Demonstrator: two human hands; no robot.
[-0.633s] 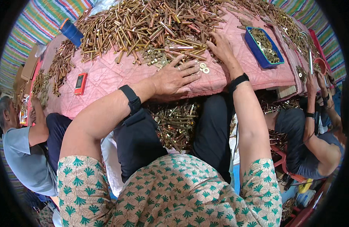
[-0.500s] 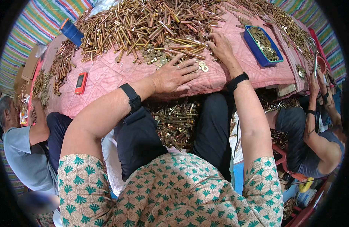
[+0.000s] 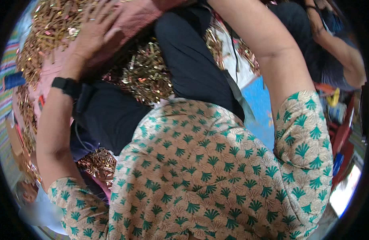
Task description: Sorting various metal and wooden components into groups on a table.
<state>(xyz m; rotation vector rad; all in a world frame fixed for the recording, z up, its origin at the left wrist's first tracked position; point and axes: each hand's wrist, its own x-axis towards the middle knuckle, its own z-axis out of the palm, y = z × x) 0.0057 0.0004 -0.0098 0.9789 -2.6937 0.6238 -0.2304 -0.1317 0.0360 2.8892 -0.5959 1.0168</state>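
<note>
My left hand [image 3: 95, 36] lies with its fingers spread over the near edge of the pink quilted cloth [image 3: 51, 70], holding nothing that I can see. A dark watch-like band [image 3: 66, 87] circles that wrist. Beyond the fingers spreads a large pile of brass-coloured metal tubes [image 3: 52, 20], blurred by motion. Only my right forearm [image 3: 260, 28] shows; it runs out past the top edge, so the right hand is out of sight.
Below the table edge, between my dark-trousered legs, lies another heap of metal pieces [image 3: 142, 74]. A blue cup [image 3: 14, 80] lies at the far left. One person's arm [image 3: 332, 50] shows at upper right, another person [image 3: 27, 192] at lower left. Blue flooring [image 3: 254, 116] lies beside my right leg.
The whole view has swung down and to the right. The table has shifted toward the upper left. My right hand, the loose washers and the blue tray have left the picture.
</note>
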